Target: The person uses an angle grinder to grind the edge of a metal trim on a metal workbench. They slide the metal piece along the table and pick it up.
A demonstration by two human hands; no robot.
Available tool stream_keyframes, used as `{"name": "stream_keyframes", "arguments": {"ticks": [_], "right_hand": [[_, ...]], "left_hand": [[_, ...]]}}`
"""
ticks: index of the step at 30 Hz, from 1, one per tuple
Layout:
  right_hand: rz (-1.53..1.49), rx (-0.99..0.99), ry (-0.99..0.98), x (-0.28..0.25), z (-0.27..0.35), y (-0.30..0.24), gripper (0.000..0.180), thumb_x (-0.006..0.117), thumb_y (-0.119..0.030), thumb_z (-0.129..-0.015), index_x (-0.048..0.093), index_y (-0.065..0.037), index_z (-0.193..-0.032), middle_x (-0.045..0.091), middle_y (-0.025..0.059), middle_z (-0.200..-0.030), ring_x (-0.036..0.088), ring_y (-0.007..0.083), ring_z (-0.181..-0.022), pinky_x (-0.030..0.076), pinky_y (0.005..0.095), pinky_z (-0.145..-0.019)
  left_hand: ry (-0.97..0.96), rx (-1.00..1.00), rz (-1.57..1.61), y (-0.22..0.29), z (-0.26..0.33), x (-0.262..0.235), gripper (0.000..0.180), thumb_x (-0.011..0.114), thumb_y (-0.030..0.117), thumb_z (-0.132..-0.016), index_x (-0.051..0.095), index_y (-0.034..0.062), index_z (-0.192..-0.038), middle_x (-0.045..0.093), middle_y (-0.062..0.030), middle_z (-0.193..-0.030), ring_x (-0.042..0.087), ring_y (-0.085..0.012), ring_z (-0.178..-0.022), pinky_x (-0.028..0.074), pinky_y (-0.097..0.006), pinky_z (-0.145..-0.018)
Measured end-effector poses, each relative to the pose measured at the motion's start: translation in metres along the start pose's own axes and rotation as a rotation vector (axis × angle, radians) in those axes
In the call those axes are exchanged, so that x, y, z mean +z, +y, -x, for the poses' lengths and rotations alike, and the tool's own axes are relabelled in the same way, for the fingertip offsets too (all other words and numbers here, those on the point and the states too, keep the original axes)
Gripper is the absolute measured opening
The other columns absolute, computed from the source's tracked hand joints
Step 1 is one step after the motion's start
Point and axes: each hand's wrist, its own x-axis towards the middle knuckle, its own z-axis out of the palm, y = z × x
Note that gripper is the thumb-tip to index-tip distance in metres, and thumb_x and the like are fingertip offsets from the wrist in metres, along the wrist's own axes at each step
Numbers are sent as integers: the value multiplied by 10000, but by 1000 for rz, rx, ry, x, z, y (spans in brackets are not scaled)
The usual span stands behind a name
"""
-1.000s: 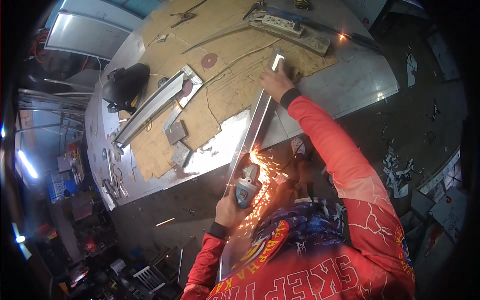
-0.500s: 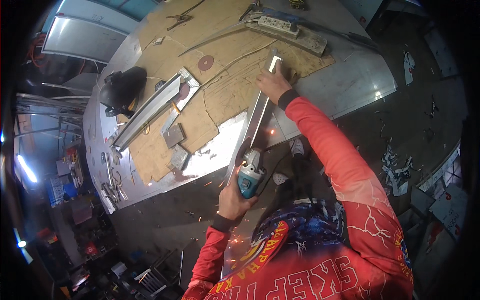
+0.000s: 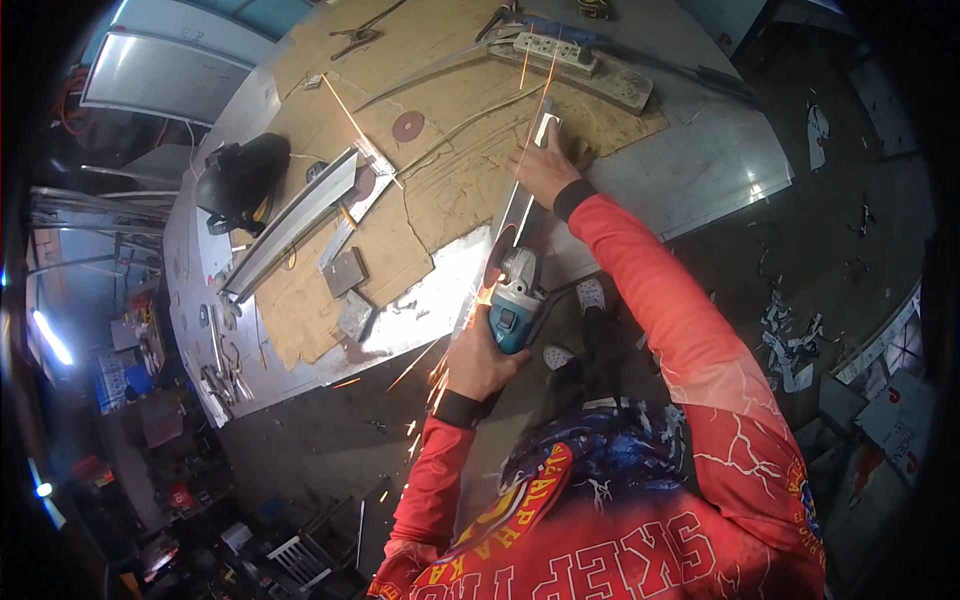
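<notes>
My left hand [image 3: 480, 357] is wrapped round the body of a teal and grey angle grinder [image 3: 514, 298]. Its dark reddish disc [image 3: 497, 262] stands on edge against a long metal channel [image 3: 519, 213], and orange sparks fly from the contact toward my left wrist and across the table. Toward the far end of the channel, my right hand [image 3: 547, 168] grips it, with the thumb laid along its top. The channel lies over the table's near right part, its close end partly hidden by the grinder and my left hand.
On the brown board [image 3: 410, 210] lie another metal channel [image 3: 295, 220], a square [image 3: 380, 180], a loose disc [image 3: 408, 126] and two small metal blocks [image 3: 346, 272]. A dark welding mask [image 3: 245, 180] sits left. A power strip [image 3: 555, 50] rests at the back. Scraps litter the floor [image 3: 790, 340] right.
The grinder and my left hand have moved up and slightly right along the channel. Sparks are longer and brighter, some now reaching the far side of the table. My right hand stays nearly in place.
</notes>
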Motion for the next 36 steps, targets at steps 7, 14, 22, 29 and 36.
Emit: {"name": "stream_keyframes", "arguments": {"ticks": [7,14,22,29,36], "right_hand": [[-22,-7,32,-1,0,2,226,610,-85,-834,708,-150,-1027,649,-18,-1069,495,206,-1244,178,786,-1062],[-9,19,83,8,0,2,208,613,-89,-832,712,-157,-1002,648,-26,-1035,504,194,-1218,181,771,-1076],[-58,16,49,4,0,0,235,629,-80,-816,709,-143,-1028,643,-23,-1066,490,197,-1244,175,771,-1080],[-75,1,53,2,6,3,306,644,-64,-803,682,-143,-1096,619,-13,-1132,482,210,-1256,172,773,-1081],[-43,1,68,4,4,2,294,635,-60,-804,686,-149,-1080,628,-28,-1108,488,197,-1247,184,766,-1079]], "left_hand": [[54,52,63,-29,45,4,1030,822,300,-596,333,9,-1455,681,-272,-941,675,-442,-843,548,-472,-765],[-17,35,96,-55,78,-3,901,835,312,-634,382,66,-1373,688,-235,-878,664,-452,-812,537,-507,-728],[-64,18,2,-77,85,3,751,825,338,-637,480,9,-1218,674,-244,-799,661,-454,-766,536,-505,-697],[-77,19,20,-71,79,7,820,820,332,-666,413,42,-1317,670,-249,-810,653,-440,-718,522,-512,-644],[-90,-7,24,-66,78,8,771,841,319,-652,454,53,-1263,680,-232,-848,659,-438,-778,524,-510,-682]]}}
